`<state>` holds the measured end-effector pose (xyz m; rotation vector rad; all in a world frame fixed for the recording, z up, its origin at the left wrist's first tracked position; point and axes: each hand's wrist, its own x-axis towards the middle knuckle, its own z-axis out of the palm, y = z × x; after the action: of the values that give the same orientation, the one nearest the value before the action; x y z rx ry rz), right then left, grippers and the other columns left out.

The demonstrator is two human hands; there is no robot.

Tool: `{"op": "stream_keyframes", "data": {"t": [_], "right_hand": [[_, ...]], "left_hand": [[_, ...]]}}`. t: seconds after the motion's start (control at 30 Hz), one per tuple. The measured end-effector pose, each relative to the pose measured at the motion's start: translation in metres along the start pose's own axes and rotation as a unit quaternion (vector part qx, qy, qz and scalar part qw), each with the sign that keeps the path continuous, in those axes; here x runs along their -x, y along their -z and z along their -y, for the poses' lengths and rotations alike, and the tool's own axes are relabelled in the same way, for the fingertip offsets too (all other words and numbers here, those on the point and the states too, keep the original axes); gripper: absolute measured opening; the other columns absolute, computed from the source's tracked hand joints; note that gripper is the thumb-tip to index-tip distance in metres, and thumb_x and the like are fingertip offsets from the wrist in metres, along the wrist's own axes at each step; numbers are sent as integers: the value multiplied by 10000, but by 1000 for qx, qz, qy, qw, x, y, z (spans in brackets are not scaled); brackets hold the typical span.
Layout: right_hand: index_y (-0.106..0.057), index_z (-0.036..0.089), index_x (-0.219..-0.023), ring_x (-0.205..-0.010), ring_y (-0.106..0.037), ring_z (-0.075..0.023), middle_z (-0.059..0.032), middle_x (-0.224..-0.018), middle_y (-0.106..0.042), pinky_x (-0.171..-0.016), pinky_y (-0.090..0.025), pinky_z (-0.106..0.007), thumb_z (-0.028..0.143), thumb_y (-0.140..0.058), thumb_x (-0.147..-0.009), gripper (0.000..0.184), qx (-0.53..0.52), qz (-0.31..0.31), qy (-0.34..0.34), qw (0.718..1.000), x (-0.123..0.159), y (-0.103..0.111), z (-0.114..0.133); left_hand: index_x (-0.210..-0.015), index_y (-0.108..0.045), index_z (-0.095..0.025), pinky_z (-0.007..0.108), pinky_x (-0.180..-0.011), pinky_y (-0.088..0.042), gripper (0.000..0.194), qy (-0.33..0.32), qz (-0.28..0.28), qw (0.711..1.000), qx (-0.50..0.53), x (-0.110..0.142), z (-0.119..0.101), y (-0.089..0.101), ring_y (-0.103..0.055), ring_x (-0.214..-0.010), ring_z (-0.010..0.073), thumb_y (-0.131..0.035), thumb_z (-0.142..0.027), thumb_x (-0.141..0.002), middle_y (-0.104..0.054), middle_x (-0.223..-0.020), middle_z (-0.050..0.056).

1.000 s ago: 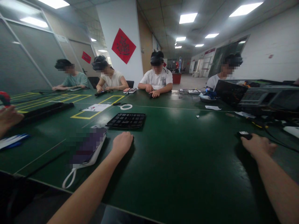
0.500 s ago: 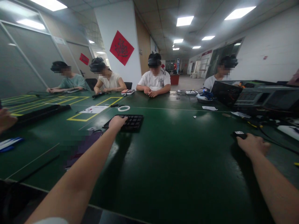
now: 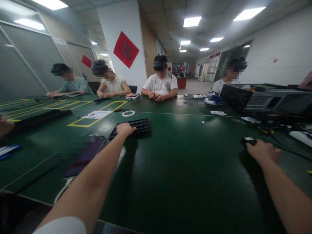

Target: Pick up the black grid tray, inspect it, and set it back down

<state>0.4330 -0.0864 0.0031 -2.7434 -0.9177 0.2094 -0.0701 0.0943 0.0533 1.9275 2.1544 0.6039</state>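
A black tray divided into small compartments (image 3: 142,126) lies on the green table. My left hand (image 3: 125,129) reaches over its left part, fingers curled down onto it; the fingertips are partly hidden. Far to the right, my right hand (image 3: 264,152) is closed around a small black box with a white label (image 3: 249,139), held low over the tabletop. Only the labelled end of that box shows past my fingers. Beside my left forearm lies a flat purple item (image 3: 85,155), partly covered by the arm.
A white ring (image 3: 128,113) and a paper sheet (image 3: 96,114) lie beyond the tray. Computer hardware (image 3: 270,100) and cables stand at the right. Several people wearing headsets sit across the table. Another person's hand (image 3: 5,126) shows at the left edge.
The tray has turned slightly, its right side swinging away from me, and my left hand has shifted a little right with it. My right hand keeps the small black box in place.
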Motion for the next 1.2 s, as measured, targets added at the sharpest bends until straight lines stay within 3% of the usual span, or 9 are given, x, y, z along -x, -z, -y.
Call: {"op": "stream_keyframes", "data": {"t": [0.17, 0.27, 0.33, 0.43, 0.53, 0.77, 0.93, 1.1, 1.2], "right_hand": [[-507, 22, -1252, -1226, -410, -408, -279, -1285, -476, -991, -307, -505, 285, -581, -744, 577, -225, 12, 65, 972, 17, 14, 34], [-571, 174, -1176, -1083, -555, -230, -99, -1207, -588, -843, -478, -337, 361, -570, -744, 471, -360, 68, 151, 918, 51, 22, 62], [-608, 165, -1116, -1003, -578, -234, -108, -1101, -627, -744, -501, -326, 397, -627, -676, 497, -467, 160, 213, 843, 82, 26, 77], [-633, 142, -1092, -899, -586, -218, -113, -1010, -648, -704, -491, -333, 461, -657, -656, 541, -465, 252, 315, 788, 125, 27, 88], [-631, 129, -1107, -764, -568, -167, -92, -936, -654, -677, -472, -321, 475, -633, -698, 536, -446, 287, 375, 760, 152, 23, 91], [-610, 100, -1125, -897, -601, -220, -120, -1027, -650, -790, -475, -362, 504, -598, -740, 558, -422, 274, 401, 765, 160, 19, 92], [-600, 119, -1121, -1032, -590, -268, -136, -1129, -629, -914, -453, -424, 472, -616, -727, 529, -410, 284, 403, 767, 163, 19, 91], [-671, 189, -850, -833, -626, -249, -74, -897, -674, -781, -516, -424, 444, -674, -675, 309, -478, 301, 436, 701, 163, 4, 90], [-666, 213, -790, -844, -630, -256, -60, -858, -678, -789, -523, -434, 470, -687, -660, 289, -498, 308, 428, 688, 161, -1, 91]], "left_hand": [[-536, -523, -148, 319, -751, -421, 302, -9, -17, 1000, -4, 24, -40, -15, -581, -949, 309, -711, -360, -642, -614, -708, 121], [-585, -613, -138, 286, -627, -419, 281, -46, 26, 977, 207, 52, -73, -21, -597, -714, 220, -660, -392, -696, -588, -595, 65], [-654, -650, -130, 281, -593, -429, 272, -52, 79, 902, 421, 77, -91, -25, -576, -640, 184, -648, -396, -713, -600, -599, 48], [-748, -671, -172, 303, -689, -477, 186, -66, 122, 747, 650, 115, -107, -30, -601, -740, 175, -674, -350, -695, -666, -737, 32], [-775, -674, -200, 322, -741, -486, 149, -55, 175, 690, 700, 141, -113, -33, -608, -790, 173, -695, -296, -664, -686, -828, 23], [-667, -618, -156, 256, -534, -399, 262, -126, 243, 778, 566, 160, -120, -28, -511, -579, 139, -753, -358, -568, -576, -601, 11], [-750, -614, -144, 261, -610, -397, 285, -216, 197, 811, 507, 165, -120, -23, -515, -686, 147, -692, -398, -648, -559, -742, 24], [-728, -661, -153, 283, -672, -410, 229, -291, 173, 852, 399, 164, -119, -26, -519, -755, 169, -717, -342, -610, -538, -813, 36], [-742, -672, -156, 286, -695, -417, 211, -251, 176, 857, 414, 163, -122, -28, -520, -762, 169, -739, -300, -602, -553, -816, 35]]}}
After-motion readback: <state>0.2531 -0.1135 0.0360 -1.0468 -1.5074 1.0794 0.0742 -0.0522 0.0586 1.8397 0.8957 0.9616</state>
